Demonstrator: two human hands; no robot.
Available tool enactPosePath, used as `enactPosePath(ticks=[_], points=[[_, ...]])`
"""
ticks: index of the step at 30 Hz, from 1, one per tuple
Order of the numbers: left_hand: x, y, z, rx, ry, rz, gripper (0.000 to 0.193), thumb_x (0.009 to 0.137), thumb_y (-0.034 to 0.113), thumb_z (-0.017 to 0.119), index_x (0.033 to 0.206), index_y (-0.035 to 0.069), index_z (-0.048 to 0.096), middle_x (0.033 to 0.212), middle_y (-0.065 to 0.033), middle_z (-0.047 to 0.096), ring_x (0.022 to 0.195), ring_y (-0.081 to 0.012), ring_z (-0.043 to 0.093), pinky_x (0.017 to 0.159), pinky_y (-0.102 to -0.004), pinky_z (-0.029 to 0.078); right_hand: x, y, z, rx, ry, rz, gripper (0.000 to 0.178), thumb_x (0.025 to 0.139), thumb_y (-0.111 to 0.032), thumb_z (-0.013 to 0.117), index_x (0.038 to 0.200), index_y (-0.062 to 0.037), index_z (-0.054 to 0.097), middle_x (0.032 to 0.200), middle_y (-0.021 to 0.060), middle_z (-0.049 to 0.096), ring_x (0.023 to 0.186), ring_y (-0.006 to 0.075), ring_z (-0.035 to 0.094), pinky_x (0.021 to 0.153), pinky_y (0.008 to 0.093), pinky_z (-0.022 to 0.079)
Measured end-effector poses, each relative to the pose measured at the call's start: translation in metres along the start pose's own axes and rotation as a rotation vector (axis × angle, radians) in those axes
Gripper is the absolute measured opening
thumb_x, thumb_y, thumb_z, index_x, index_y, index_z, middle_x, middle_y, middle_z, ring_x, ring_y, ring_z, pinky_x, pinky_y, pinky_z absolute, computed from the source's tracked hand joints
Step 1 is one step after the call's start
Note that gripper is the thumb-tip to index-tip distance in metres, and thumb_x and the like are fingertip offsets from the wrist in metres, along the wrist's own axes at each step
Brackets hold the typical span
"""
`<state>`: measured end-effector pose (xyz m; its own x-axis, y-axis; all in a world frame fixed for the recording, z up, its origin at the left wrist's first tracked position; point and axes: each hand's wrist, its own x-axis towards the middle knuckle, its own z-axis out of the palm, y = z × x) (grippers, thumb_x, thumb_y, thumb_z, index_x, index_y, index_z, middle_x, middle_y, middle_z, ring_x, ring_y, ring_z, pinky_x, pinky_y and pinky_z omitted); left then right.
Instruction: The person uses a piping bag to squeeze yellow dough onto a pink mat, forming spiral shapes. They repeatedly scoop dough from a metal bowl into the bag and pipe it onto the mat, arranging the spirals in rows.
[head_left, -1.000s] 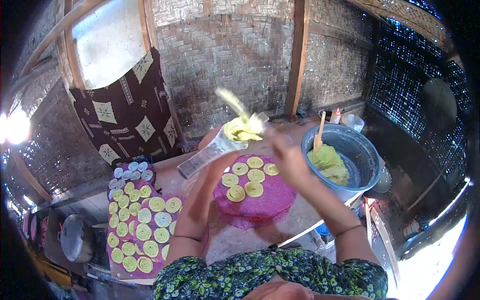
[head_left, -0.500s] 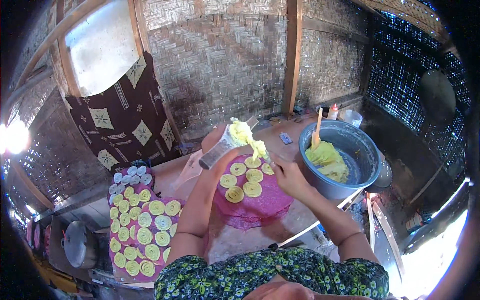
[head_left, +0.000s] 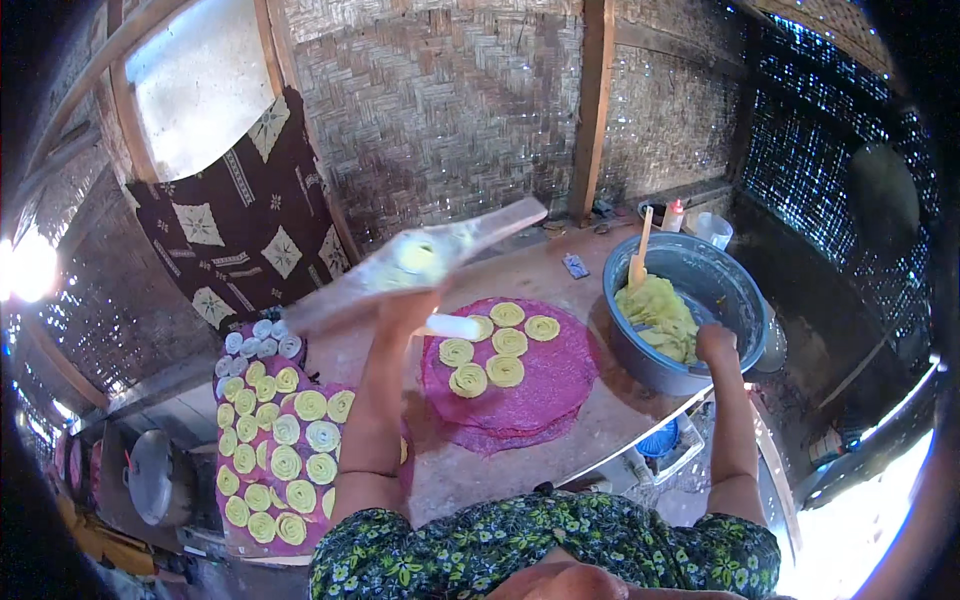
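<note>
On the table (head_left: 475, 485) a tub (head_left: 652, 369) stands right of a round pink mat (head_left: 545, 375), near which the left hand (head_left: 408, 311) has its fingers clamped on a blurred press (head_left: 450, 247), while yellow dough (head_left: 655, 308) lies in the tub beside the right hand (head_left: 717, 344), whose finger state cannot be told, and small swirls (head_left: 505, 371) dot the mat.

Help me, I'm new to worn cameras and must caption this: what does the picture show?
No machine here: these are a person's two bare hands, seen from above by a fisheye camera on the head, so straight edges bend. The left hand holds a long press-like tool, blurred, with yellow dough in it. The right hand is at the blue-grey basin, which holds more dough and a light-brown spatula; whether that hand grips anything is unclear. On the table, yellow spirals lie on round magenta sheets; more spirals, some whitish, lie at left.
</note>
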<state>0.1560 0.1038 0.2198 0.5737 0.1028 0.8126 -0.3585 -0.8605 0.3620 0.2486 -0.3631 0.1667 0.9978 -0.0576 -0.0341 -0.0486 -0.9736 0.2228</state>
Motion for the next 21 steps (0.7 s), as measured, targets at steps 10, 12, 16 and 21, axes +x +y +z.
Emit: enactPosePath(ticks=[10,12,16,21], points=[[-0.029,0.082,0.025,-1.976,0.283,-0.903,0.007,0.077,0.010,0.053,0.082,0.008,0.050,0.080,-0.0031,0.053,0.071,-0.0165,0.052,0.065,-0.0317,0.046,-0.139,-0.170,-0.050,2.376,-1.515,-0.941,0.084,0.084,-0.067,0.034,0.138,-0.0032,0.030,0.126,0.0238,0.047,0.105,0.0303,0.054,0.076,0.0417,0.048],[-0.037,0.075,0.025,-1.637,0.301,-0.850,0.010,0.078,0.010,0.055,0.088,0.007,0.055,0.085,-0.0048,0.058,0.080,-0.0189,0.056,0.072,-0.0358,0.048,-0.131,-0.164,-0.035,2.467,-1.442,-0.991,0.082,0.085,-0.064,0.036,0.139,-0.0036,0.026,0.125,0.0244,0.047,0.102,0.0302,0.056,0.065,0.0391,0.051],[-0.093,0.014,0.017,-0.463,0.043,-0.542,0.029,0.081,0.022,0.063,0.105,0.008,0.058,0.096,-0.0091,0.063,0.092,-0.0213,0.060,0.077,-0.0337,0.050,-0.136,-0.133,-0.063,2.188,-0.612,-0.793,0.074,0.088,-0.053,0.036,0.141,-0.0048,0.020,0.119,0.0229,0.051,0.095,0.0265,0.059,0.053,0.0314,0.055],[-0.081,0.093,-0.023,-0.161,-0.586,-0.147,0.031,0.080,0.024,0.065,0.106,0.008,0.058,0.097,-0.0088,0.063,0.092,-0.0220,0.061,0.079,-0.0348,0.049,-0.151,-0.126,-0.097,1.801,-0.058,-1.042,0.078,0.080,-0.017,0.062,0.140,-0.0022,0.016,0.128,0.0192,0.043,0.100,0.0233,0.056,0.070,0.0332,0.054]])
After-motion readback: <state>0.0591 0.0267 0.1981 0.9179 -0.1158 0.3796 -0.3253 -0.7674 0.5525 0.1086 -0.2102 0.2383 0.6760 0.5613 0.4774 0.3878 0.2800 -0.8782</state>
